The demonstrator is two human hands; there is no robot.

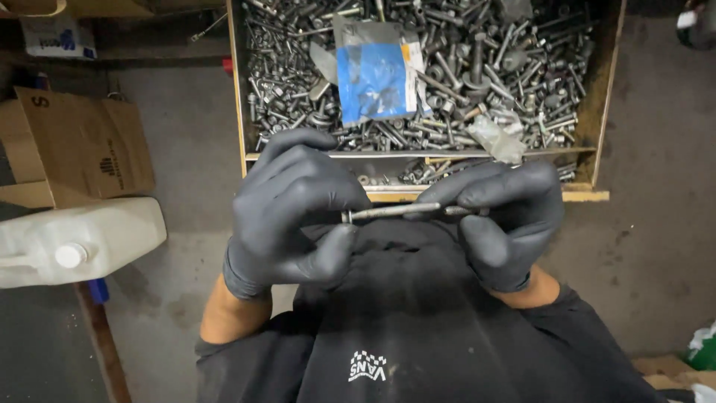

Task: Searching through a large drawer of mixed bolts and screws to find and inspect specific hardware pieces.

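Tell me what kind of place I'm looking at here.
Probably a workshop or garage storeroom. A wooden crate is heaped with loose bolts, a white plastic jug and cardboard box sit on the concrete floor, and both gloved hands, left hand and right hand, hold a long bolt.

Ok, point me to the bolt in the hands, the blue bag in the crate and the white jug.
Bolt (395,211): head view, middle of its shank between the hands.
Blue bag (371,80): head view, centre of its blue panel.
White jug (112,231): head view, its upper side.
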